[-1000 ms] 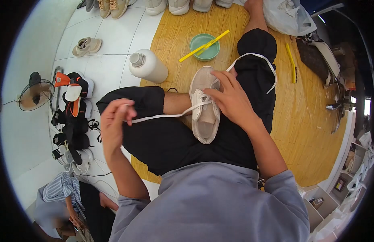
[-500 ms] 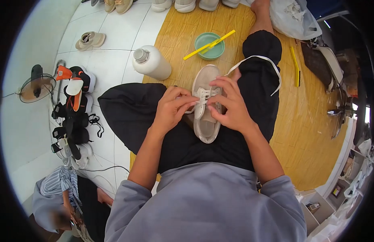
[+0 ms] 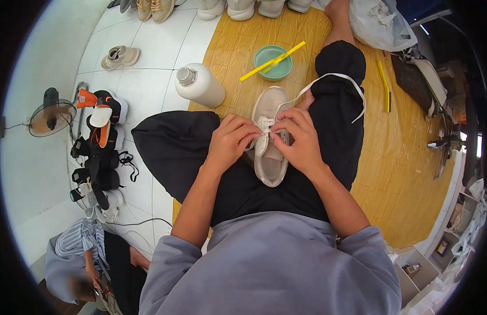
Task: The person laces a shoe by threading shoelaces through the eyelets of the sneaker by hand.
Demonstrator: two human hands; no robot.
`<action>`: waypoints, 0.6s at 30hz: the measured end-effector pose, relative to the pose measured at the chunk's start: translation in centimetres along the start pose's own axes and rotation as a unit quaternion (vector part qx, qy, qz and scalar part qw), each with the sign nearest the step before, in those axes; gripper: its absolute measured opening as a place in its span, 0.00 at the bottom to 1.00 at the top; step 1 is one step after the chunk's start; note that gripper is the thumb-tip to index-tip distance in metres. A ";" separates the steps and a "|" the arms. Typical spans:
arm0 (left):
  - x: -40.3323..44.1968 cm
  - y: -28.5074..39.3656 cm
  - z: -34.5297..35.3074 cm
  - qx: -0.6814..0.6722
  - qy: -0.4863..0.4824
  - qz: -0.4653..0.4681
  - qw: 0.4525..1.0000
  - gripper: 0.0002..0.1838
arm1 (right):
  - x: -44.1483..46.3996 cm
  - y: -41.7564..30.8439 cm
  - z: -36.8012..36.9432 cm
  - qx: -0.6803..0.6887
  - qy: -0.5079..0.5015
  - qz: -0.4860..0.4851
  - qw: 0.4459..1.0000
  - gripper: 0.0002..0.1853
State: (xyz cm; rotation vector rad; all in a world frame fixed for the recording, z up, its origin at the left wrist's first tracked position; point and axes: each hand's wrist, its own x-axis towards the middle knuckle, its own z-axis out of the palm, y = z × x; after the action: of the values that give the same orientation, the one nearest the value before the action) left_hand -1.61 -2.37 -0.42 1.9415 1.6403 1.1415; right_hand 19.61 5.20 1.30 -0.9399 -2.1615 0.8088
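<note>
A beige sneaker (image 3: pixel 271 170) lies on my lap, toe pointing away from me, with a white shoelace (image 3: pixel 353 81) partly threaded through its upper eyelets. One long loose length of the lace arcs over my right trouser leg. At the left edge of the lacing, my left hand (image 3: pixel 234 139) is closed, thumb and fingertips pinching the lace. Opposite it, my right hand (image 3: pixel 300 135) pinches the lace at the right row of eyelets, its fingers curled over the shoe. The fingertips partly hide the lace between them.
Beyond the toe, a yellow brush (image 3: pixel 272 61) rests across a green bowl (image 3: pixel 259 55). A white bottle (image 3: pixel 204 86) stands left of it; another yellow brush (image 3: pixel 384 86) lies right. Several shoes (image 3: pixel 104 152) line the left wall near a fan (image 3: pixel 51 113). Another person (image 3: pixel 80 257) sits lower left.
My left hand has shifted slightly right, and the right hand's fingers have drawn closer together on the lace. The whole view has shifted a little.
</note>
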 end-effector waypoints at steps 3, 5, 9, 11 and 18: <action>0.1 0.3 0.0 0.028 -0.004 0.014 1.000 0.11 | -0.4 0.2 0.0 -0.005 -0.012 -0.002 1.000 0.09; 0.1 0.5 0.1 0.025 -0.002 0.020 0.999 0.11 | -0.5 0.0 0.1 -0.028 -0.015 0.001 0.999 0.08; 0.1 0.2 0.3 0.005 0.001 0.017 1.000 0.12 | -0.9 -0.3 0.5 -0.056 -0.029 0.036 0.997 0.07; 0.0 0.1 0.5 -0.011 0.011 0.004 1.000 0.12 | -0.8 -0.7 0.5 -0.067 -0.033 0.040 0.996 0.08; -0.4 -0.5 0.9 -0.057 0.032 -0.025 0.998 0.12 | -1.1 -0.3 0.8 -0.040 -0.012 0.040 0.998 0.07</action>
State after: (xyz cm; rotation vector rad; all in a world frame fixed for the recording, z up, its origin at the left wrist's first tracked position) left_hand -1.23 -2.47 -1.44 1.8016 1.6101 1.2603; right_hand 19.47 3.99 0.68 -1.0686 -2.2033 0.7796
